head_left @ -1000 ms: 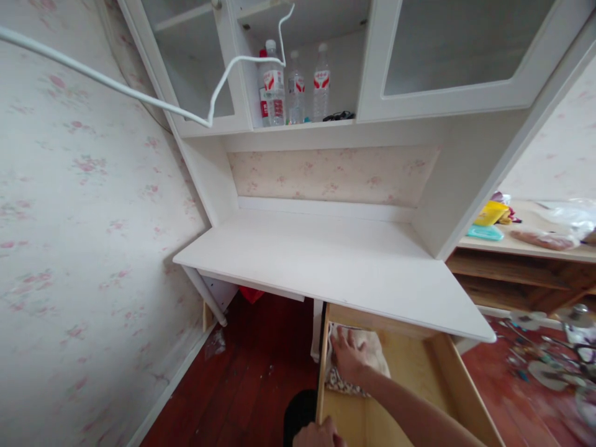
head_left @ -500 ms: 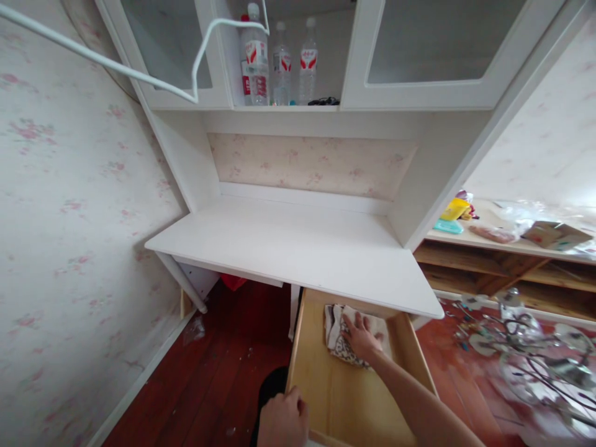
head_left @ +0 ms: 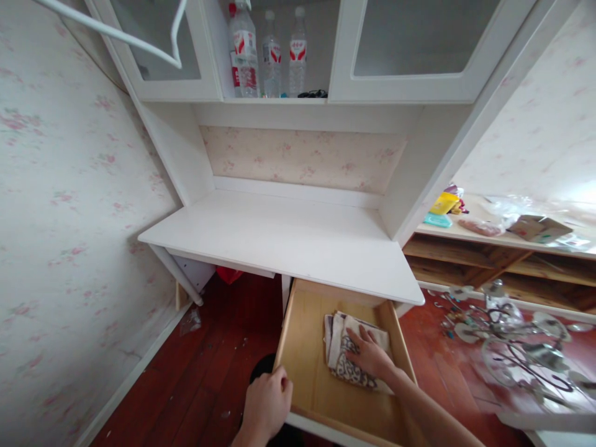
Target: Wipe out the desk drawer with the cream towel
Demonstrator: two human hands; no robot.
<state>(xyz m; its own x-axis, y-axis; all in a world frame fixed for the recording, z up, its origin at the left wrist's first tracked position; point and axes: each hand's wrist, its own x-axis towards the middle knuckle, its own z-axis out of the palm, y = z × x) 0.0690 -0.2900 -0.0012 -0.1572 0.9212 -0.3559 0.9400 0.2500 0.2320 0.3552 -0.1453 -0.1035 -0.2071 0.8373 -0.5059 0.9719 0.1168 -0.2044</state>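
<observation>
The folded patterned cloth (head_left: 348, 366) lies right of middle in the pulled-out drawer (head_left: 305, 347). The right hand (head_left: 369, 355) rests open on it, fingers slightly spread. The left hand (head_left: 269, 400) curls at the drawer's left edge; I cannot tell whether it grips. Beyond is the white counter (head_left: 279, 236).

"Start with the right side."

"See a bare right hand (head_left: 372, 358), then a bare right forearm (head_left: 426, 406), slim and smooth, uncovered all the way to the lower edge of the view."

"And the left?"

"Bare as well: left hand (head_left: 269, 399) and left wrist (head_left: 251, 433) alike."

"Anything worn?"

"Make out a plain black shape (head_left: 261, 367) low down, rounded on top, beside the left hand. Perhaps a trouser knee or a shoe; too little in sight to tell."
</observation>
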